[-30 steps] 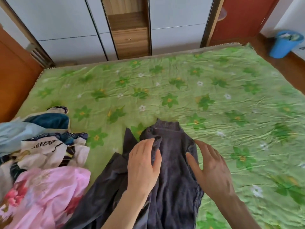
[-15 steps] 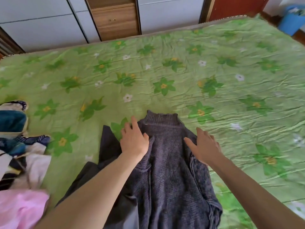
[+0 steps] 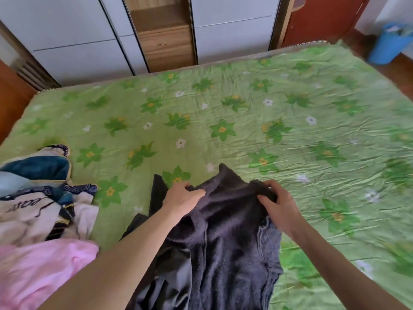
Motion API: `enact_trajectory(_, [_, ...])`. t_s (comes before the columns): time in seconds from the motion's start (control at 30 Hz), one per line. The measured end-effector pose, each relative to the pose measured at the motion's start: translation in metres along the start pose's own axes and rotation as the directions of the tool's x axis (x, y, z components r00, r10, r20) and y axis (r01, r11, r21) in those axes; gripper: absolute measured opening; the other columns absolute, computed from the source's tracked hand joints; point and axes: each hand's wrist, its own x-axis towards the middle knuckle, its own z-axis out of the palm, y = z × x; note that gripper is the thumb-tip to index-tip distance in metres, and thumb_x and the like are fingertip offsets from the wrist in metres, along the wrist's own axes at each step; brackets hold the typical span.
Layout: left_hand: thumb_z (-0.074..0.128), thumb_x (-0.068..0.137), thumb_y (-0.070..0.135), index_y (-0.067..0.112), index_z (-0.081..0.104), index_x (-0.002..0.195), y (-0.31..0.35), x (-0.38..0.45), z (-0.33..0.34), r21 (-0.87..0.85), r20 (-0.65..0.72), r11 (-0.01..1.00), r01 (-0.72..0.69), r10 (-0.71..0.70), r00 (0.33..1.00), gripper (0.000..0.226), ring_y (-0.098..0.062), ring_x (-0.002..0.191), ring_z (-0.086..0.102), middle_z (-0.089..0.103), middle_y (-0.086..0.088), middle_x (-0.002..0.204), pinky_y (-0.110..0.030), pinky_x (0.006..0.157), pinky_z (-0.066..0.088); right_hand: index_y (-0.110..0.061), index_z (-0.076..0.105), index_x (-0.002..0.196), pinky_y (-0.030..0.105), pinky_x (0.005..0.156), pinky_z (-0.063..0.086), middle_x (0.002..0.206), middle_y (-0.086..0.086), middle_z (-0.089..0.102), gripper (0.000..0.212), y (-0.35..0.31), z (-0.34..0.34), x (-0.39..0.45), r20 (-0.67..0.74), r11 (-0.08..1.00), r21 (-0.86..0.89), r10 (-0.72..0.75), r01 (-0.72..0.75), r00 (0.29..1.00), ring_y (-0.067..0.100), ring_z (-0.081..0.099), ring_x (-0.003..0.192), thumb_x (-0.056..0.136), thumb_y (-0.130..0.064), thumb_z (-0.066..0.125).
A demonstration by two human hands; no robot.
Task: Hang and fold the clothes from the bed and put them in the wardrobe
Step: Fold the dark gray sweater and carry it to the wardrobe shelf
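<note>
Closest to me, the dark grey sweater [image 3: 225, 238] lies on the near part of the bed [image 3: 245, 113], over a dark garment [image 3: 156, 220]. My left hand [image 3: 181, 199] has its fingers curled and grips the sweater at its left shoulder. My right hand [image 3: 276, 203] pinches the right shoulder with bent fingers. On the left I see a pile of clothes [image 3: 38, 202], with a pink piece [image 3: 42, 267] in front. Beyond the bed stands the wardrobe [image 3: 161, 34], and a blue bin [image 3: 388, 44] at far right.
</note>
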Motion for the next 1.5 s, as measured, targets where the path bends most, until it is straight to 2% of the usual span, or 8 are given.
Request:
enact_trajectory(0.1, [0.069, 0.096, 0.034, 0.016, 0.055, 0.068, 0.006, -0.048, -0.030, 0.011, -0.097, 0.992, -0.127, 0.128, 0.987, 0.037, -0.031, 0.072, 0.059, 0.055, 0.001, 0.062, -0.036, 0.069, 0.038, -0.037, 0.068, 0.093, 0.029, 0.070, 0.054, 0.080, -0.007, 0.072, 0.020, -0.033, -0.045, -0.039, 0.003, 0.999, -0.032, -0.039, 0.040, 0.999, 0.013, 0.069, 0.078, 0.095, -0.017, 0.071])
enact_trajectory(0.33, [0.063, 0.103, 0.025, 0.013, 0.065, 0.091, 0.029, -0.187, -0.105, -0.042, -0.159, 0.949, -0.313, 0.302, 0.940, 0.017, -0.029, 0.085, 0.060, 0.063, -0.006, 0.083, -0.032, 0.070, 0.037, -0.037, 0.070, 0.100, 0.030, 0.073, 0.058, 0.084, -0.016, 0.074, 0.017, -0.123, -0.148, -0.158, -0.017, 0.962, -0.169, -0.221, 0.215, 0.975, 0.004, 0.070, 0.081, 0.096, -0.021, 0.073])
enact_trajectory(0.5, [0.081, 0.090, 0.039, 0.021, 0.076, 0.082, 0.039, -0.289, -0.139, -0.115, -0.202, 0.905, -0.410, 0.382, 0.902, 0.021, -0.006, 0.075, 0.065, 0.072, 0.003, 0.078, -0.025, 0.070, 0.044, -0.036, 0.067, 0.096, 0.028, 0.072, 0.050, 0.082, -0.017, 0.069, 0.022, -0.168, -0.201, -0.243, -0.032, 0.920, -0.210, -0.345, 0.331, 0.938, 0.006, 0.065, 0.080, 0.096, -0.014, 0.070])
enact_trajectory(0.73, [0.069, 0.101, 0.026, 0.016, 0.074, 0.097, 0.041, -0.377, -0.155, -0.182, -0.328, 0.796, -0.577, 0.504, 0.799, 0.012, 0.008, 0.086, 0.064, 0.074, 0.004, 0.094, -0.005, 0.073, 0.042, -0.018, 0.065, 0.092, 0.012, 0.066, 0.041, 0.080, -0.006, 0.064, 0.022, -0.214, -0.251, -0.339, -0.064, 0.900, -0.160, -0.420, 0.406, 0.905, -0.005, 0.056, 0.072, 0.099, 0.002, 0.059])
enact_trajectory(0.9, [0.067, 0.100, 0.040, 0.020, 0.069, 0.097, 0.070, -0.421, -0.162, -0.136, -0.208, 0.766, -0.629, 0.598, 0.774, 0.020, 0.002, 0.084, 0.063, 0.070, 0.003, 0.092, -0.027, 0.076, 0.042, -0.012, 0.067, 0.098, 0.022, 0.079, 0.046, 0.097, 0.012, 0.067, 0.013, -0.252, -0.303, -0.379, -0.163, 0.869, -0.178, -0.490, 0.463, 0.857, 0.006, 0.059, 0.082, 0.099, -0.002, 0.058])
enact_trajectory(1.07, [0.077, 0.092, 0.046, 0.027, 0.074, 0.090, 0.100, -0.452, -0.149, -0.005, -0.103, 0.732, -0.681, 0.677, 0.729, 0.019, -0.006, 0.085, 0.067, 0.072, 0.006, 0.088, -0.039, 0.081, 0.051, -0.024, 0.073, 0.095, 0.026, 0.083, 0.051, 0.096, -0.003, 0.073, 0.019, -0.256, -0.352, -0.396, -0.252, 0.870, -0.139, -0.494, 0.474, 0.832, 0.005, 0.064, 0.087, 0.097, -0.008, 0.063])
enact_trajectory(1.37, [0.064, 0.104, 0.027, 0.018, 0.058, 0.104, 0.141, -0.476, -0.076, 0.045, -0.166, 0.762, -0.646, 0.643, 0.748, 0.011, -0.026, 0.094, 0.064, 0.065, -0.011, 0.103, -0.049, 0.090, 0.051, -0.025, 0.078, 0.084, 0.044, 0.082, 0.053, 0.083, -0.003, 0.074, 0.011, -0.195, -0.445, -0.372, 0.061, 0.850, -0.296, -0.438, 0.435, 0.897, 0.020, 0.068, 0.085, 0.091, -0.016, 0.077])
enact_trajectory(1.5, [0.067, 0.102, 0.034, 0.021, 0.062, 0.094, 0.156, -0.491, -0.043, 0.038, -0.259, 0.814, -0.579, 0.568, 0.781, 0.016, -0.013, 0.080, 0.065, 0.067, -0.003, 0.089, -0.036, 0.070, 0.047, -0.027, 0.074, 0.077, 0.032, 0.067, 0.048, 0.071, -0.009, 0.068, 0.016, -0.173, -0.498, -0.342, 0.099, 0.772, -0.397, -0.501, 0.496, 0.860, 0.012, 0.061, 0.068, 0.088, -0.035, 0.080])
